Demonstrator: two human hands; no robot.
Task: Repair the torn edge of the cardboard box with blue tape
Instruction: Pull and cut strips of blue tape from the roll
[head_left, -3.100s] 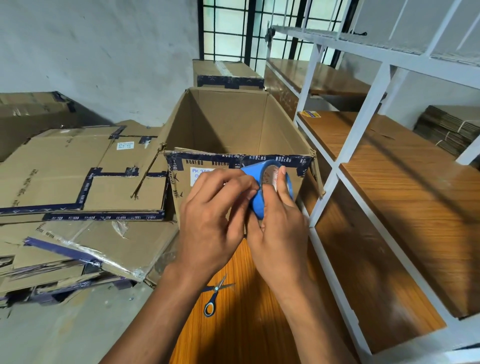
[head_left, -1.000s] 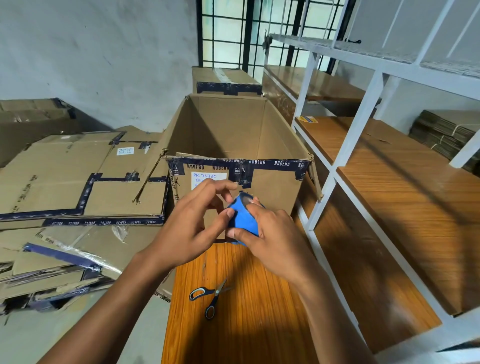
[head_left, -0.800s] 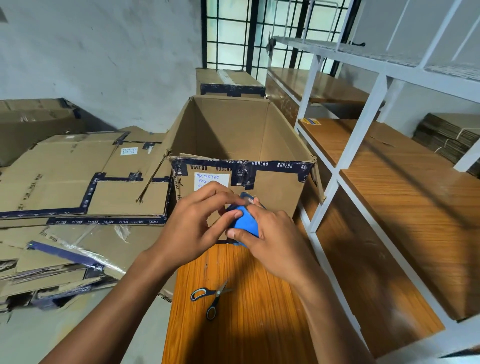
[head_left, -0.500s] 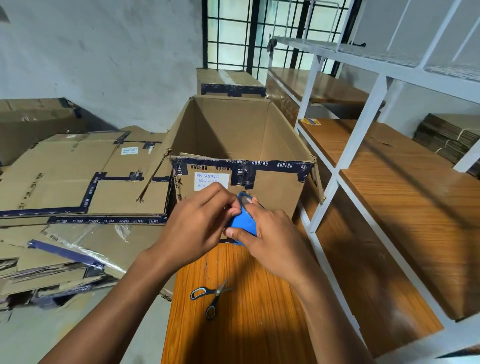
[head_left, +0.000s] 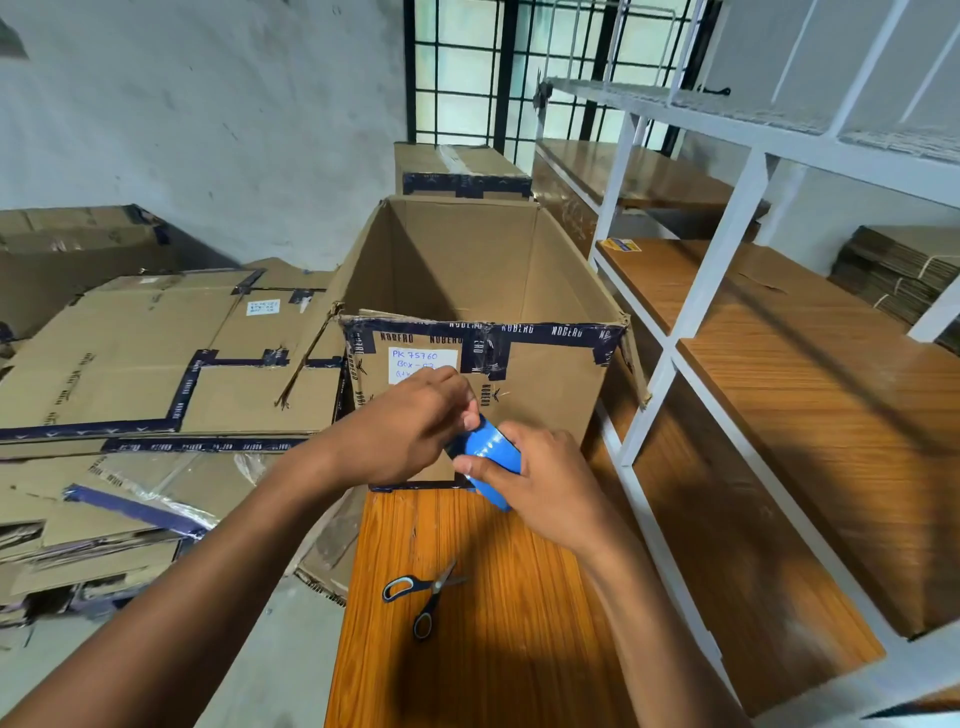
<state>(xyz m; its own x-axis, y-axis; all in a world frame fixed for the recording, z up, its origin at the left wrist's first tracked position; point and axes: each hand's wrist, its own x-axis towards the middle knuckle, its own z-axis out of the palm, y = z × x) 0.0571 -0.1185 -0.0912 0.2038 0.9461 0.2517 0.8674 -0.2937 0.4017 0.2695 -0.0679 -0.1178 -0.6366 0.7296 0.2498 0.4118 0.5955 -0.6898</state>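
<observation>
The open cardboard box (head_left: 483, 291) stands on the worktop (head_left: 498, 623) just beyond the fingers; nothing shows inside it. The right hand (head_left: 545, 483) curls its fingers around the blue tape roll (head_left: 488, 460), gripping it. The left hand (head_left: 405, 431) pinches at the roll's upper edge with its fingertips. Scissors (head_left: 423, 597) lie below the fingers.

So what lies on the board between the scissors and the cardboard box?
In the head view, only bare wooden board between scissors and cardboard box; the hands hold the tape roll above it.
</observation>
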